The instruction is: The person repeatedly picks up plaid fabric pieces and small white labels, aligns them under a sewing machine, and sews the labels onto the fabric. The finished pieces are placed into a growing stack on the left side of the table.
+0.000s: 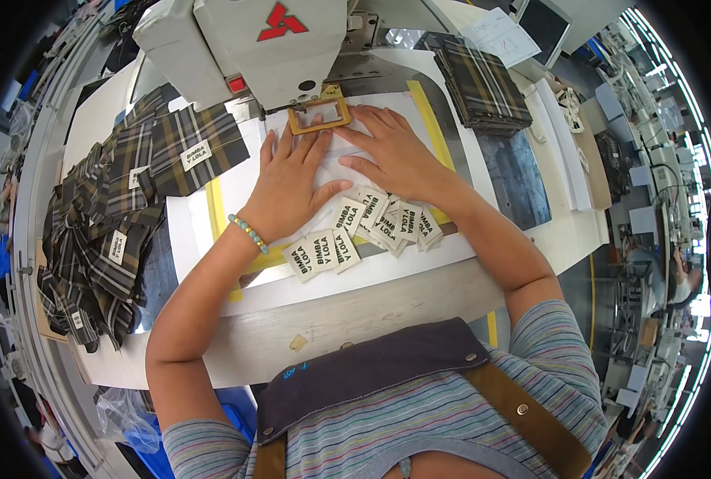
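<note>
My left hand (293, 180) lies flat with its fingers stretched forward, their tips at the lower edge of a yellow rectangular clamp frame (318, 126) under a sewing machine head (272, 52). My right hand (399, 156) rests palm down, its fingers spread and its fingertips at the frame's right side. Nothing is gripped in either one. Pale material and what looks like a fingertip show in the frame's opening. Close to both hands, several cream fabric labels with dark print (383, 222) lie scattered and overlapping on the white work surface (244, 188).
Left of the machine is a heap of dark plaid fabric pieces (104, 211), several bearing cream labels. A neat stack of plaid pieces (483, 84) sits at the back right, near a paper sheet (503, 36) and a monitor (545, 20). Yellow tape strips (431, 124) mark the work surface.
</note>
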Available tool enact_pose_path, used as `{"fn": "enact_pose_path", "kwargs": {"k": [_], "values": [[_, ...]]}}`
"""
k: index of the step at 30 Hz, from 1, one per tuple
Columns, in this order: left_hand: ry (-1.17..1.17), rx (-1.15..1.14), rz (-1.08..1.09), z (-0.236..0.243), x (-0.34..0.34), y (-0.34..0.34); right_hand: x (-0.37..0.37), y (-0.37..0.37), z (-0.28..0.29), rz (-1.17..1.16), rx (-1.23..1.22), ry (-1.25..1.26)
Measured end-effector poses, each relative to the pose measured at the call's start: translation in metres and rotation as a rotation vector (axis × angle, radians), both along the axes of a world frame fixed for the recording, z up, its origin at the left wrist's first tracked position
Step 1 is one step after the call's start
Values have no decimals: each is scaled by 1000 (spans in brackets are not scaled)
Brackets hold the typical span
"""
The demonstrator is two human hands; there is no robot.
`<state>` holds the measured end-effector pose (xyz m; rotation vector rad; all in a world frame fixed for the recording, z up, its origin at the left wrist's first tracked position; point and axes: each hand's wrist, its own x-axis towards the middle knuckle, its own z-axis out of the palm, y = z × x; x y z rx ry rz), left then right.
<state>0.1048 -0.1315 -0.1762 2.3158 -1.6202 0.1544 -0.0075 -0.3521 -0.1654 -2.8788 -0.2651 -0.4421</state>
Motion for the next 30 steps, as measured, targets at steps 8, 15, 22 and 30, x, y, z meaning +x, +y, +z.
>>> {"fn": "enact_pose_path", "kwargs": {"k": [8,15,22,30], "values": [[37,26,8,5,0,1,-11,-32,43,-89,58,-6],[29,93,-8,22,-14,28,-64,-130,73,-392,-166,-122],[251,24,-230,19,-43,27,-68,-149,49,-487,-158,-155],[86,97,-433,40,-35,42,-67,-154,50,-486,-59,-217]]}}
